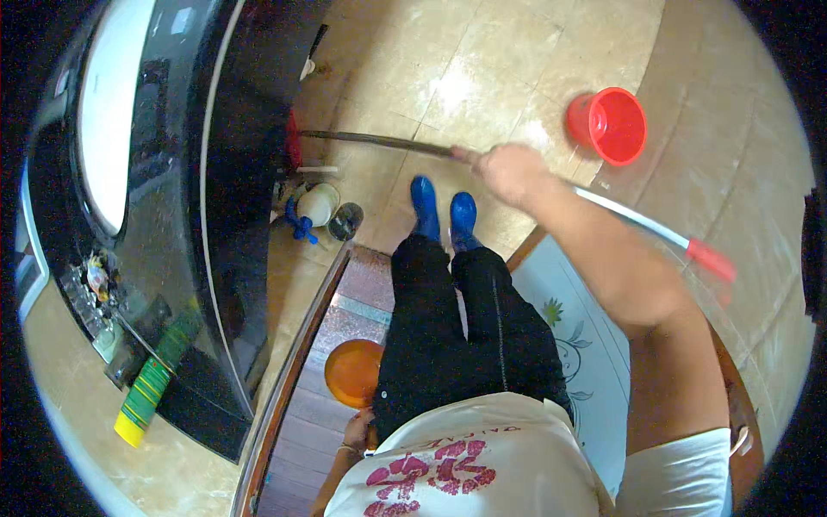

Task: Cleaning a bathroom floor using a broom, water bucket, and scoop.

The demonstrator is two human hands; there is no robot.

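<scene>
My right hand (508, 170), arm stretched forward, is closed around the pole of a long-handled tool (379, 140). The pole runs from lower right to left, dark toward its head, pale toward its red grip end. Its red head (294, 142) is partly hidden under the black counter, so I cannot tell its exact kind. Low by my left hip, my left hand (360, 428) is closed on the handle of an orange dipper (354, 372). The dipper's round bowl shows above the fingers; part of its handle is hidden by my hand and shirt.
A red bucket (607, 126) stands on the tiled floor ahead right. The glossy black counter (237, 172) runs along the left. Beneath its edge are a whitish container (317, 205), a blue fitting (301, 229) and a dark round vessel (345, 221). A doorway frames my legs and blue boots.
</scene>
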